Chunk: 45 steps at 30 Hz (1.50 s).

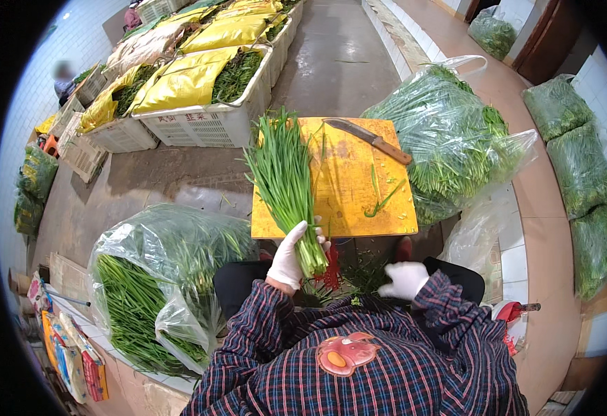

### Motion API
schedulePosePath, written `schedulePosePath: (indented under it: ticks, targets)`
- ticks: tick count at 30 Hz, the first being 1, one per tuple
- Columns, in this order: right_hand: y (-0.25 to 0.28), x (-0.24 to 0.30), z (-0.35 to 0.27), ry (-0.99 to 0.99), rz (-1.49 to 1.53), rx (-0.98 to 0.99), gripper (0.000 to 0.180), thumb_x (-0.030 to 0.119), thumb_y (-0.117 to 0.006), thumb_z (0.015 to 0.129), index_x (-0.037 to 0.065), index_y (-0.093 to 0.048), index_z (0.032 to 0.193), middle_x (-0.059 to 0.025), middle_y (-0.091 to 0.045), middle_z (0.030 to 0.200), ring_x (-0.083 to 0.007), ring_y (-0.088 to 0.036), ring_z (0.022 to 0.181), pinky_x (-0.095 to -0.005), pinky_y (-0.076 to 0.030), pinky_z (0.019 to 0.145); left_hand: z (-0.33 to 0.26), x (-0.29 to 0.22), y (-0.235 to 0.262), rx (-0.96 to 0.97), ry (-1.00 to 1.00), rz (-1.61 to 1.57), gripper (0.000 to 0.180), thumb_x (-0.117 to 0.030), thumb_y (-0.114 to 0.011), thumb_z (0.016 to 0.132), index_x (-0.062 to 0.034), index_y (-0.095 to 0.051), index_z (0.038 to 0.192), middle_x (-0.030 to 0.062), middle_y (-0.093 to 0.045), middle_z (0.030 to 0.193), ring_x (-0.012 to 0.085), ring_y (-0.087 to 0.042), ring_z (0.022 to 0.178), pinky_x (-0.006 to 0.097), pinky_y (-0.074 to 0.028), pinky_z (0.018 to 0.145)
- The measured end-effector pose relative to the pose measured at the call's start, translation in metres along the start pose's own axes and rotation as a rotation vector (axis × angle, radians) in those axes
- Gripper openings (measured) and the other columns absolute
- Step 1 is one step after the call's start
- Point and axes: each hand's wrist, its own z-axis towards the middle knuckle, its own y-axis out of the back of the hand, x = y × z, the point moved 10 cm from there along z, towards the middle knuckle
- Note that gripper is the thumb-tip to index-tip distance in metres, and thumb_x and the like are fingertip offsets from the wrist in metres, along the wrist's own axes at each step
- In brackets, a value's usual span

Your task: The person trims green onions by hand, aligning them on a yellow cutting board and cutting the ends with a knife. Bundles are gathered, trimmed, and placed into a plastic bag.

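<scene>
My left hand [289, 258], in a white glove, is closed round the lower stems of a bunch of garlic chives [280, 173]. The leaves spread away from me over the left side of a yellow board [345, 208], and the pale stem ends point toward my lap. At the right, my gloved right hand [405, 280] hovers over my thigh, its fingers slightly bent and apart with nothing visible in them. A knife [369, 140] with a wooden handle lies across the board's far right corner. Loose chive leaves [384, 200] are scattered on the board.
An unsealed clear bag of chives [133, 305] stands at my left, and another full bag [449, 139] at the right beyond the board. White crates [199, 126] with yellow covers line the far left. Several packed bags [581, 180] lean along the right wall. A person [64, 82] is far left.
</scene>
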Motion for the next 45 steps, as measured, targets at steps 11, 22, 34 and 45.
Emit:
schedulePosePath:
  ticks: [11,22,34,45]
  targets:
    - [0.073,-0.057,0.135,-0.06,0.295,-0.438,0.022,0.029,-0.061,0.083,0.009,-0.061,0.091,-0.014,-0.063,0.086,-0.032,-0.061,0.084,-0.0404,-0.049,0.074,-0.026,-0.054,-0.023,0.181,-0.218,0.083,0.05,-0.029,-0.058,0.087,0.0011,-0.044,0.124,0.0016,-0.049,0.082,0.0145,-0.05,0.074,0.035,-0.044,0.076]
    - [-0.022,0.064,0.043,0.263,0.012,-0.001,0.023,0.029,-0.058,0.081,0.009,-0.063,0.088,-0.0121,-0.065,0.079,-0.0303,-0.064,0.076,-0.0423,-0.051,0.064,-0.042,-0.081,-0.009,0.169,-0.263,-0.128,0.049,-0.03,-0.054,0.091,0.001,-0.041,0.126,0.0029,-0.047,0.085,0.0141,-0.048,0.076,0.037,-0.045,0.079]
    - [-0.054,0.142,0.121,-0.216,1.586,0.047,0.066,0.02,-0.051,0.093,0.005,-0.014,0.145,-0.009,-0.064,0.082,-0.0124,-0.056,0.054,-0.0234,-0.042,0.049,-0.066,-0.102,0.009,0.153,-0.328,-0.162,0.051,-0.028,-0.057,0.088,-0.0004,-0.042,0.128,0.0048,-0.052,0.089,0.0167,-0.052,0.08,0.036,-0.047,0.081]
    - [-0.062,0.15,0.133,-0.4,1.825,-0.035,0.06,0.02,-0.053,0.093,0.008,-0.024,0.143,-0.0098,-0.064,0.085,-0.0134,-0.057,0.057,-0.0273,-0.043,0.051,-0.069,-0.098,0.018,0.161,-0.295,-0.14,0.052,-0.03,-0.058,0.087,-0.0009,-0.043,0.127,0.0041,-0.053,0.089,0.0169,-0.052,0.081,0.037,-0.045,0.082]
